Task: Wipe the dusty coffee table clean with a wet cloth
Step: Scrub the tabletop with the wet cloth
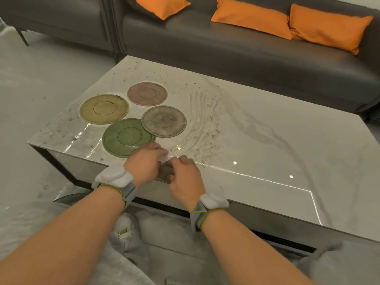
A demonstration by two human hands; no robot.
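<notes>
The pale coffee table (pixel 257 153) carries dust and wiped streaks across its left and middle parts; its right side looks glossy. At the near edge my left hand (pixel 145 161) and my right hand (pixel 186 177) come together, both with curled fingers gripping a small white cloth (pixel 165 159), which is mostly hidden between them. A darker, soiled part of the cloth (pixel 164 173) hangs below the table edge. My left hand lies over the rim of a green plate (pixel 125 137).
Three more dusty plates lie on the table's left half: yellow (pixel 103 109), pink (pixel 147 93) and grey-brown (pixel 163 121). A dark sofa (pixel 246 58) with orange cushions (pixel 249 18) stands behind. My shoe (pixel 124 227) shows below on the floor.
</notes>
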